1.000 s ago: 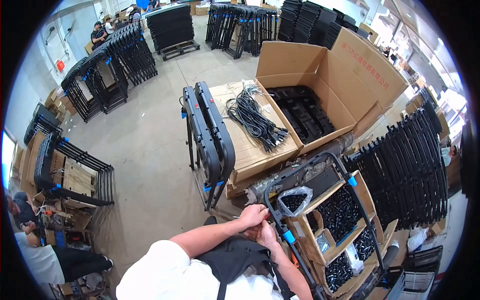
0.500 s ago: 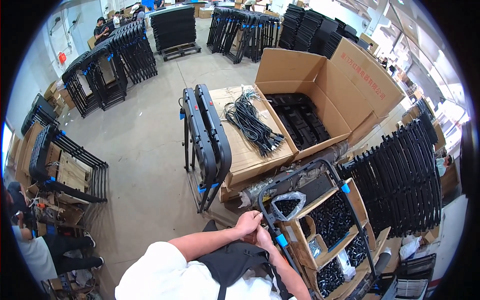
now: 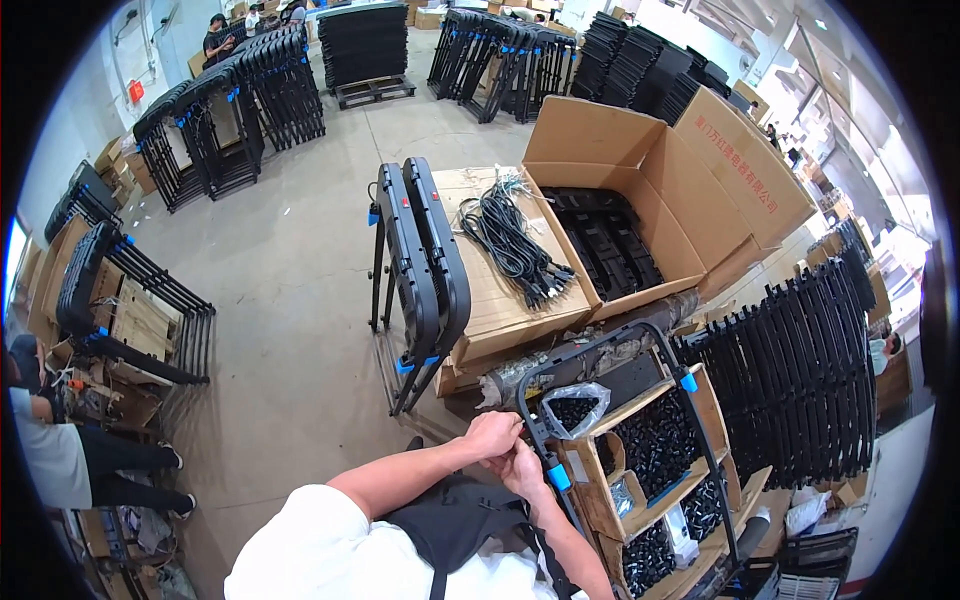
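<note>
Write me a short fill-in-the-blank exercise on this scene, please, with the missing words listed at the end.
1. The left hand and right hand are close together beside a black tubular frame, whose nearest fitting is coloured ____.
2. A bundle of black cables lies on a box made of ____.
3. In the picture, the open carton stands to the ____ of the cables.
4. The parts inside that carton are coloured ____.

Missing words: blue; cardboard; right; black.

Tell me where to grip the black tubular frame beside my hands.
I'd take the frame's left rail, just beyond its blue sleeve, coming from the left: the tube is slim and runs outside the parts box, while the right rail crosses over it.
</note>
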A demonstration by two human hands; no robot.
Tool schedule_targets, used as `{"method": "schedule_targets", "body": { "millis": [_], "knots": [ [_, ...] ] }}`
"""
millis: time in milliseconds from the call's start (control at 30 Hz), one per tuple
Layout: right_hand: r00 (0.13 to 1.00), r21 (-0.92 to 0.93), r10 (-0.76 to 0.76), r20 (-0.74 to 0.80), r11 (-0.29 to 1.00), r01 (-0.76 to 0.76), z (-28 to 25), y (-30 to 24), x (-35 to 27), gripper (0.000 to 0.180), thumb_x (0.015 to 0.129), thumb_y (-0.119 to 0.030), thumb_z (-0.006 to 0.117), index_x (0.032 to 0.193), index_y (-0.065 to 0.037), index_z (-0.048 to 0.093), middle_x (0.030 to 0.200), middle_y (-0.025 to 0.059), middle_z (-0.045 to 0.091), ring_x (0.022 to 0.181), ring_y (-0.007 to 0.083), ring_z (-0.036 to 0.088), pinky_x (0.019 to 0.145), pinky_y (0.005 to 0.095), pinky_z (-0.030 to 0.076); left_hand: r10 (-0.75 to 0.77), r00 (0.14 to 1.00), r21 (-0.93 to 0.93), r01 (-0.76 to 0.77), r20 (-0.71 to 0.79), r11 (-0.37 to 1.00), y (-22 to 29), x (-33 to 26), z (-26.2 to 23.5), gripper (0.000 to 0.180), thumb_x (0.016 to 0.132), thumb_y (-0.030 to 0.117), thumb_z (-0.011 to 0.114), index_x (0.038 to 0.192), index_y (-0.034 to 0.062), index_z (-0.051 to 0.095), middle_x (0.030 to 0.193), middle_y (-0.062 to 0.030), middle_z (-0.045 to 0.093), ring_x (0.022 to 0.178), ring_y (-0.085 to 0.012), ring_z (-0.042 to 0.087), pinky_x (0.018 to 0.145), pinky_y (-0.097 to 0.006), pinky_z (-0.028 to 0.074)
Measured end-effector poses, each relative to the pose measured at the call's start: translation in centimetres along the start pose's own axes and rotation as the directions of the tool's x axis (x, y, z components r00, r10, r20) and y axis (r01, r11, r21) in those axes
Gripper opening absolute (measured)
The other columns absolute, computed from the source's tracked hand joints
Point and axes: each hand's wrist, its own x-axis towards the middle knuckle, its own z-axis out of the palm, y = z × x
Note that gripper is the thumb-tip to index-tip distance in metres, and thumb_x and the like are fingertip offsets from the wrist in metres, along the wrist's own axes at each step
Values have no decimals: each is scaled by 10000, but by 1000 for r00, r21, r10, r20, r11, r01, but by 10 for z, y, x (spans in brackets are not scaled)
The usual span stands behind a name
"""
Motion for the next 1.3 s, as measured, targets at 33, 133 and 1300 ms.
{"method": "schedule_targets", "body": {
  "millis": [33, 133, 1300],
  "knots": [
    [1000, 23, -24, -6, 999, 24, 4, -2, 0, 486, 1111, -438, 360, 1383, -92, 566, 1309, 112, 668, 1129, 260, 670, 963, 459, 536, -4, 1000, 31, 3, 14, 1000, 1, 1, -2, 336, 988, 341, 541, 1008, 71, 738, 977, -205, 737, 975, -416, 700, 867, -529, 539],
    [993, 134, -69, -96, 988, 82, 15, -8, -1, 435, 1110, -410, 383, 1345, -103, 582, 1304, 122, 661, 1192, 277, 639, 993, 486, 520, -10, 1000, 18, 9, 22, 1000, -4, -2, -5, 391, 1008, 379, 524, 1135, 48, 688, 1134, -239, 707, 1075, -435, 669, 928, -519, 525],
    [930, -661, -299, -213, 745, 88, -33, -96, 21, 278, 999, -253, 691, 1067, 7, 763, 952, 45, 746, 837, 134, 677, 766, 300, 531, 16, 970, -128, 16, 243, 992, -70, -22, 8, 451, 1052, 461, 455, 1106, 118, 742, 993, -151, 733, 966, -332, 698, 885, -447, 524]
  ]
}}
